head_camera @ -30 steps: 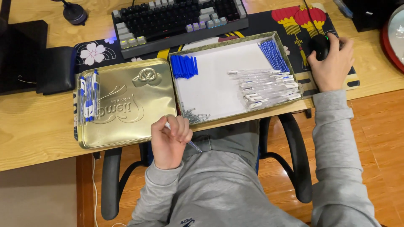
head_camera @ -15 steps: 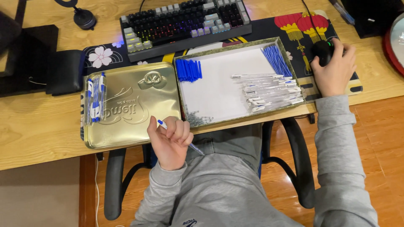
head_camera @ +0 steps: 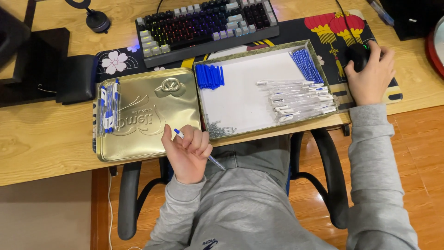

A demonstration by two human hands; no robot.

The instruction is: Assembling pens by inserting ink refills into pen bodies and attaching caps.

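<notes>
Left hand (head_camera: 187,155) curls around a blue-capped pen (head_camera: 199,149), just beside a gold tin (head_camera: 152,115) bearing finished pens (head_camera: 107,111). Beyond, a white tray (head_camera: 240,99) holds caps (head_camera: 209,76), barrels (head_camera: 300,99), refills (head_camera: 306,65). Right hand (head_camera: 370,74) cups the mouse (head_camera: 358,55). The pen's tip, earlier tucked in, now protrudes.

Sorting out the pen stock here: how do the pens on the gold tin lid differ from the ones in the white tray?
The pens on the gold lid are few, lie upright in the picture, and show blue ends. The pens in the white tray form a larger pile, lie crosswise, and look mostly clear. Both groups are clear-barrelled and untouched by either hand.
</notes>
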